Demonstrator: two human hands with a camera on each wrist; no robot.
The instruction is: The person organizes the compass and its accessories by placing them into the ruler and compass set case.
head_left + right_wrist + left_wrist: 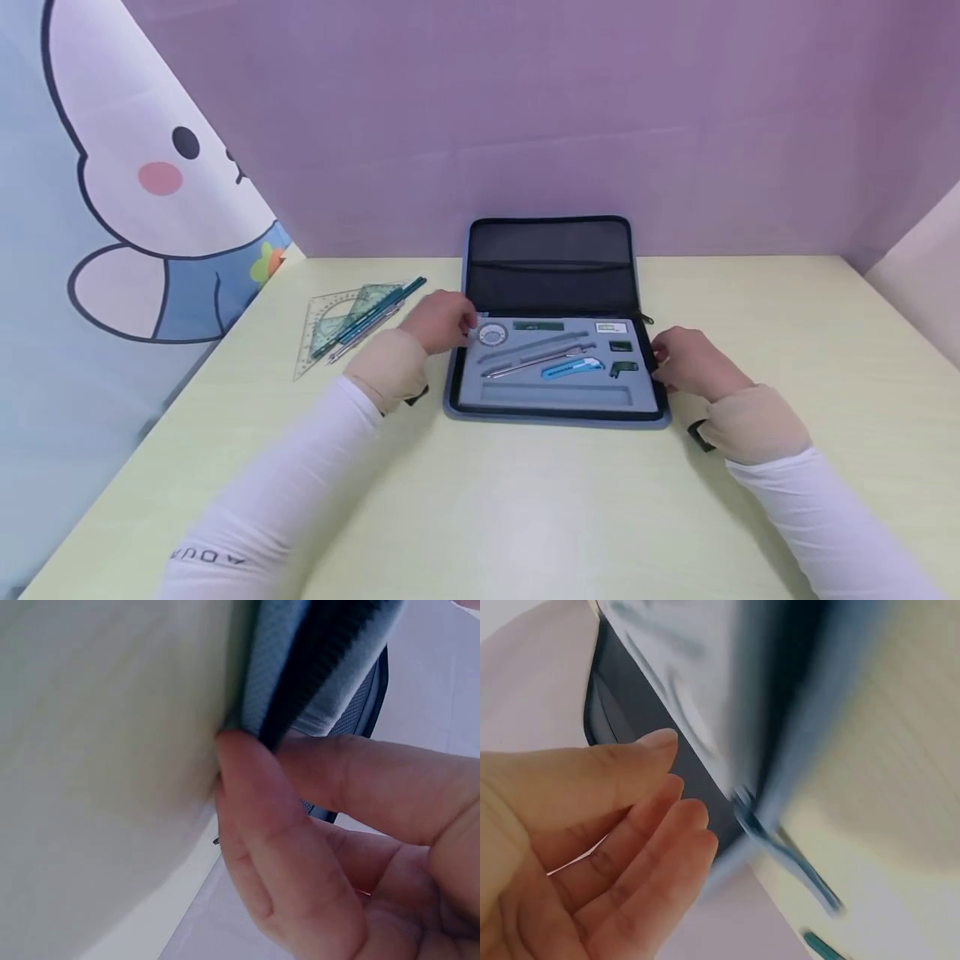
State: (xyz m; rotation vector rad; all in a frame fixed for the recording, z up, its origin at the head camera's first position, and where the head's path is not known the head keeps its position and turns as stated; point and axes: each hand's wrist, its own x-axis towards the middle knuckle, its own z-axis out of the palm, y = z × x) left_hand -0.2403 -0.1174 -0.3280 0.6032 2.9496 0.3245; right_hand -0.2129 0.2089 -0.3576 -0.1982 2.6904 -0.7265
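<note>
Fingers: right hand pinches unzipped case edge, left hand half-curled, empty; front slot bare, set squares by tabletop's left edge.

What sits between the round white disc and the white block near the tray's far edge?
In the head view, a dark green strip lies between the disc and the white block, in the tray of the open case.
</note>
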